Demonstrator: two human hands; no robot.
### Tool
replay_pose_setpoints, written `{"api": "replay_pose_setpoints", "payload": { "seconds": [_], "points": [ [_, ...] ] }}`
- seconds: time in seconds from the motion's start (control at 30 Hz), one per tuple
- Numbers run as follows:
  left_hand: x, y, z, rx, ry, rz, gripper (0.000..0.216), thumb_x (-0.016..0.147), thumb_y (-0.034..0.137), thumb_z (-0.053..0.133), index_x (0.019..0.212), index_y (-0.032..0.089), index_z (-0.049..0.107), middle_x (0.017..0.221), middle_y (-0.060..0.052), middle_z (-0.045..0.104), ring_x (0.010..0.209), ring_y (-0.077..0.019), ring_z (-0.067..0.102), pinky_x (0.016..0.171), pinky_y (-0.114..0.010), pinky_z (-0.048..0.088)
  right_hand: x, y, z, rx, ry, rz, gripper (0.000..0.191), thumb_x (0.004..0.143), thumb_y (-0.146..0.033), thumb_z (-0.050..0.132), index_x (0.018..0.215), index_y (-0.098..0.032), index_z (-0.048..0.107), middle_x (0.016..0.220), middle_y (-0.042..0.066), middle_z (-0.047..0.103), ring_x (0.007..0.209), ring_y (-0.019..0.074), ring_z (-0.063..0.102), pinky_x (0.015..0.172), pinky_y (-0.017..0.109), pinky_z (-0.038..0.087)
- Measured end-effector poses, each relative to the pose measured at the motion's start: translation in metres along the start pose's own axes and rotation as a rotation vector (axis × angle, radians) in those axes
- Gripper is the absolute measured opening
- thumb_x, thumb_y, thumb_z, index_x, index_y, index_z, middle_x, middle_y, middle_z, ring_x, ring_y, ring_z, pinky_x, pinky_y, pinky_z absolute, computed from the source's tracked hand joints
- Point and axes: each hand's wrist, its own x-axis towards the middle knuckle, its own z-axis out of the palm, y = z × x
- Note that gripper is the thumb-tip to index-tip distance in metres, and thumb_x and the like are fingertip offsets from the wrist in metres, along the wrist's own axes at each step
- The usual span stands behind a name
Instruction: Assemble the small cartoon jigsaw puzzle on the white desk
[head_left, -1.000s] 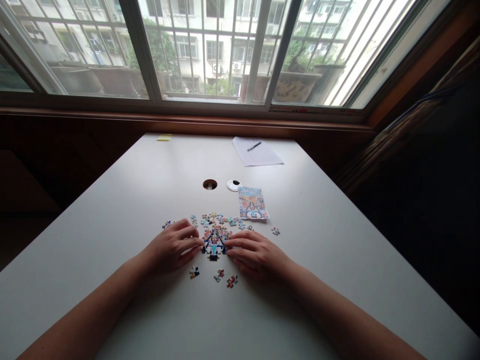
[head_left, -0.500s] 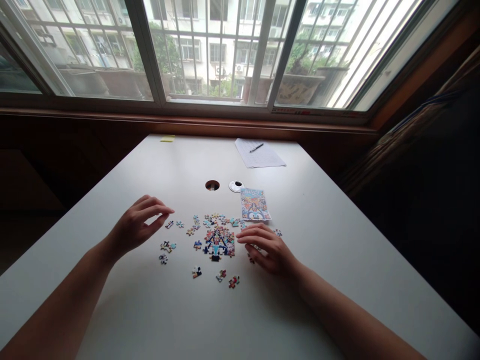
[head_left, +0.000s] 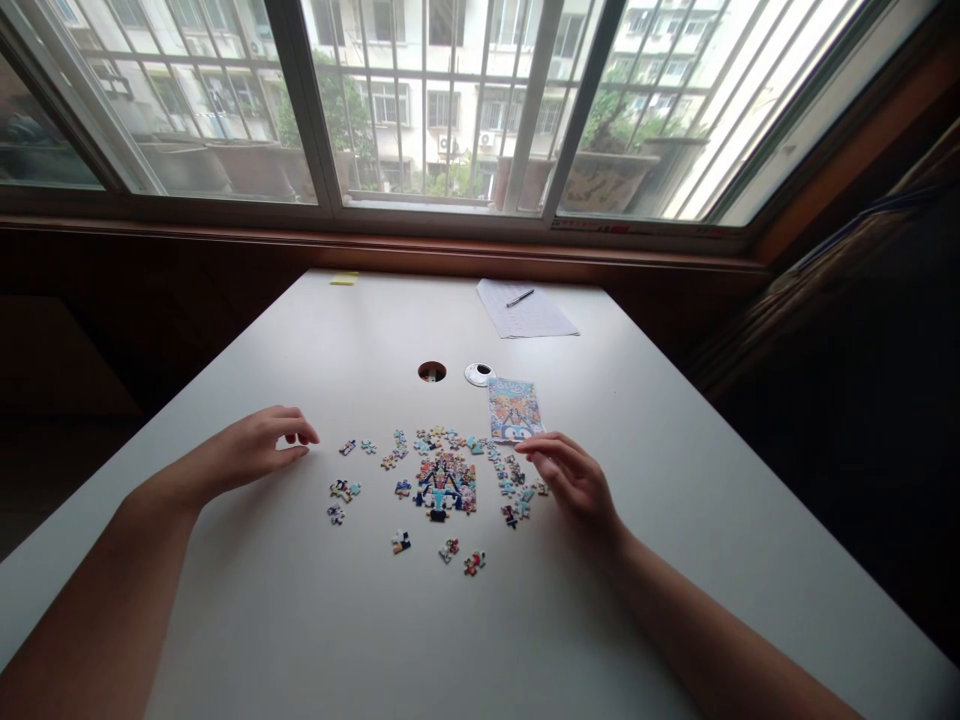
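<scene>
A partly joined jigsaw puzzle (head_left: 448, 485) with a colourful cartoon picture lies flat on the white table (head_left: 360, 640). Loose puzzle pieces (head_left: 517, 478) are scattered around it, several to the right and others along its top. On the left, my left hand (head_left: 255, 447) hovers with thumb and fingers apart, holding nothing, beside a small group of pieces (head_left: 343, 490). My right hand (head_left: 576, 482) is over the right-hand pieces, fingers stretched out and no object seen in them. Its fingertips reach the lower edge of the picture card (head_left: 514, 408); whether they touch it I cannot tell.
Behind the puzzle are a round cable hole (head_left: 432, 372) and its loose cover (head_left: 478, 374). Paper sheets (head_left: 525, 312) with a pen (head_left: 520, 298) on top lie at the far edge, and yellow strips (head_left: 344, 279) at the far left. A barred window stands beyond.
My left hand has drawn back to the left, away from the pieces. The right hand has shifted right, off the puzzle's edge and up to the card, uncovering loose pieces.
</scene>
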Motion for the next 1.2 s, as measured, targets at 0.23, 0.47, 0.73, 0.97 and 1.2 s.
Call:
{"api": "replay_pose_setpoints", "payload": {
  "seconds": [0.23, 0.47, 0.73, 0.97, 1.2],
  "points": [
    [0.001, 0.020, -0.004, -0.081, -0.121, -0.033, 0.024, 0.090, 0.044, 0.061, 0.102, 0.027, 0.074, 0.107, -0.004, 0.070, 0.095, -0.0203, 0.066, 0.083, -0.028, 0.054, 0.001, 0.001, 0.000, 0.050, 0.095, 0.079, 0.019, 0.099, -0.030, 0.057, 0.097, -0.025, 0.075, 0.100, 0.005, 0.069, 0.091, 0.0213, 0.064, 0.082, 0.036, 0.051],
    [0.000, 0.040, -0.005, -0.119, -0.189, -0.025, 0.024, 0.089, 0.042, 0.062, 0.103, 0.027, 0.075, 0.108, -0.003, 0.070, 0.095, -0.0189, 0.066, 0.082, -0.026, 0.053, 0.002, 0.000, 0.000, 0.095, 0.152, 0.108, 0.019, 0.097, -0.029, 0.057, 0.097, -0.025, 0.075, 0.097, 0.004, 0.069, 0.087, 0.0200, 0.063, 0.078, 0.034, 0.050],
    [0.002, 0.038, 0.001, -0.135, -0.168, 0.014, 0.023, 0.090, 0.043, 0.062, 0.103, 0.028, 0.074, 0.104, -0.004, 0.071, 0.089, -0.0189, 0.068, 0.077, -0.026, 0.055, 0.000, 0.003, -0.001, 0.102, 0.184, 0.156, 0.019, 0.097, -0.030, 0.056, 0.098, -0.024, 0.074, 0.093, 0.004, 0.066, 0.082, 0.0196, 0.059, 0.075, 0.034, 0.047],
    [0.006, 0.030, 0.009, -0.138, -0.067, 0.030, 0.029, 0.091, 0.046, 0.061, 0.108, 0.027, 0.073, 0.099, -0.005, 0.070, 0.087, -0.0192, 0.067, 0.077, -0.028, 0.055, 0.001, 0.008, 0.000, 0.142, 0.316, 0.196, 0.019, 0.096, -0.030, 0.057, 0.095, -0.023, 0.074, 0.087, 0.002, 0.065, 0.075, 0.0178, 0.054, 0.069, 0.032, 0.043],
    [0.011, 0.032, 0.016, -0.131, -0.040, 0.088, 0.034, 0.094, 0.048, 0.058, 0.116, 0.026, 0.071, 0.101, -0.007, 0.067, 0.088, -0.0198, 0.066, 0.077, -0.029, 0.056, 0.000, 0.009, 0.000, 0.152, 0.343, 0.224, 0.019, 0.095, -0.032, 0.058, 0.095, -0.022, 0.074, 0.085, 0.002, 0.065, 0.073, 0.0175, 0.053, 0.067, 0.031, 0.043]
  ]
}}
